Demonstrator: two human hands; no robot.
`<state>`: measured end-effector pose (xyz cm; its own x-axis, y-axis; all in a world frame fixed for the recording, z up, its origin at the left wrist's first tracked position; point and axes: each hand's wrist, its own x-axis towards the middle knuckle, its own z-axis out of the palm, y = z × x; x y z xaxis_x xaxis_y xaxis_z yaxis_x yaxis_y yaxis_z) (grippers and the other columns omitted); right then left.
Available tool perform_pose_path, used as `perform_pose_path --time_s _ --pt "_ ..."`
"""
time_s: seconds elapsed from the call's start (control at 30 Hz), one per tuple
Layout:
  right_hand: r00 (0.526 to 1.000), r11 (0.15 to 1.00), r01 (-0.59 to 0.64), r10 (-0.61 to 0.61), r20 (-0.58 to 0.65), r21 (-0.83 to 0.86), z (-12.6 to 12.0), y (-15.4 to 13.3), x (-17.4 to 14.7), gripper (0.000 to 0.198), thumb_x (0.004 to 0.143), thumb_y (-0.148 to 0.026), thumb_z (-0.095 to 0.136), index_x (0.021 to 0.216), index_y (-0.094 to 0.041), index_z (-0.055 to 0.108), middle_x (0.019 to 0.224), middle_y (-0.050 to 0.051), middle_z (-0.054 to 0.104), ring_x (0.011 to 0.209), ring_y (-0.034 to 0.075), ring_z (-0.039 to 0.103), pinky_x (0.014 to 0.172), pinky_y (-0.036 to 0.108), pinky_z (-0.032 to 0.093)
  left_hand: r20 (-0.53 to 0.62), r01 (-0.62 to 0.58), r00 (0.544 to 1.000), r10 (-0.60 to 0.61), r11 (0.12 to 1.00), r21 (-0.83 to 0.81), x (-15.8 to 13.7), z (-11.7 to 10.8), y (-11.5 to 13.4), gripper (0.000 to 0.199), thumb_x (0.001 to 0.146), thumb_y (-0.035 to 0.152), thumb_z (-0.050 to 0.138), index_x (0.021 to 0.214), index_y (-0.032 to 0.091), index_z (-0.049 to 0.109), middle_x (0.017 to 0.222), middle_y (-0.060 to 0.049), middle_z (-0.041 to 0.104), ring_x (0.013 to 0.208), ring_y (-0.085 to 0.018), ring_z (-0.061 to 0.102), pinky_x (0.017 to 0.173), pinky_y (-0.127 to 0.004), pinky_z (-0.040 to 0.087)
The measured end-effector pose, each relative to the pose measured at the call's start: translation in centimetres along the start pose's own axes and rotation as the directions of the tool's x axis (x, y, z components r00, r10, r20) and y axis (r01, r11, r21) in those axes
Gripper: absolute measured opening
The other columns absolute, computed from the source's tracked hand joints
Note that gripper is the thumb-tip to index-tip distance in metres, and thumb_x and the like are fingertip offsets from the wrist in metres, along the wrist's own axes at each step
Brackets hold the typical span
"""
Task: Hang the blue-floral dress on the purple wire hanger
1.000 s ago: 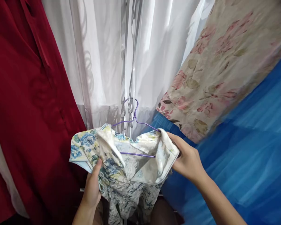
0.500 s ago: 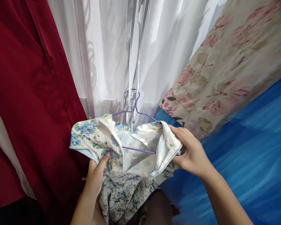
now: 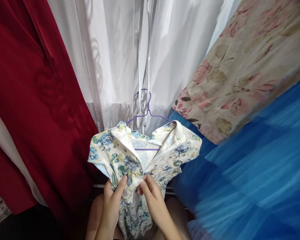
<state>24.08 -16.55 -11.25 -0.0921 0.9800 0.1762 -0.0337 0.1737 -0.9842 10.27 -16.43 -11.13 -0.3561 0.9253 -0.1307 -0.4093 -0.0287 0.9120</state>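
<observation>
A white floral dress (image 3: 126, 158) with blue and yellow flowers hangs over a purple wire hanger (image 3: 148, 111). Its neckline is open, and the hanger's lower bar shows inside. My left hand (image 3: 113, 196) grips the front of the dress on the left, thumb on top and fingers hidden beneath the cloth. With thumb and fingers pinched, my right hand (image 3: 151, 191) holds the dress at the base of the V-shaped neckline. The hanger's hook lies by thin white straps (image 3: 139, 73); whether it is hooked on them I cannot tell.
Red cloth (image 3: 47, 110) hangs on the left and white curtains (image 3: 112, 60) behind. To the right are a pink-flowered beige cloth (image 3: 230, 86) and blue tulle (image 3: 247, 166). My bare knees show below the dress.
My right hand has left the right shoulder of the dress and moved down and left to the neckline's base. The right side now lies spread out. My left hand has shifted slightly lower and right.
</observation>
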Motion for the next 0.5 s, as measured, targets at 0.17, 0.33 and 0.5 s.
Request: perform_pose_path --time_s 0.17,0.33,0.5 --pt "0.997 0.971 -0.07 0.077 -0.022 0.228 0.9 -0.1 0.0 0.028 0.089 -0.046 0.064 0.084 -0.023 0.049 0.063 -0.003 0.056 0.058 0.015 0.048 0.058 0.026 0.036 -0.038 -0.042 0.998 0.044 0.998 0.05 -1.1 0.2 0.2 0.059 0.071 0.045 0.082 0.122 0.021 0.066 0.115 -0.012 0.072 0.122 -0.035 0.061 0.104 -0.045 0.049" --pt "0.99 0.938 -0.057 0.098 -0.104 0.341 -0.4 0.9 -1.3 0.023 0.087 -0.039 0.065 0.089 -0.023 0.049 0.058 -0.005 0.055 0.053 0.013 0.044 0.055 0.025 0.031 -0.153 -0.303 0.934 0.324 0.942 0.147 -1.4 0.3 0.5 0.063 0.077 0.039 0.077 0.133 0.025 0.051 0.134 -0.012 0.059 0.129 -0.032 0.055 0.111 -0.046 0.043" --pt "0.989 0.938 -0.11 0.137 -0.059 0.33 -2.8 0.1 -2.0 0.025 0.086 -0.038 0.068 0.088 -0.023 0.049 0.058 -0.003 0.06 0.05 0.012 0.041 0.051 0.024 0.027 -0.139 -0.594 0.754 0.642 0.757 0.274 -2.9 1.2 -2.4 0.063 0.08 0.032 0.075 0.129 0.027 0.036 0.141 -0.016 0.045 0.135 -0.028 0.046 0.116 -0.046 0.035"
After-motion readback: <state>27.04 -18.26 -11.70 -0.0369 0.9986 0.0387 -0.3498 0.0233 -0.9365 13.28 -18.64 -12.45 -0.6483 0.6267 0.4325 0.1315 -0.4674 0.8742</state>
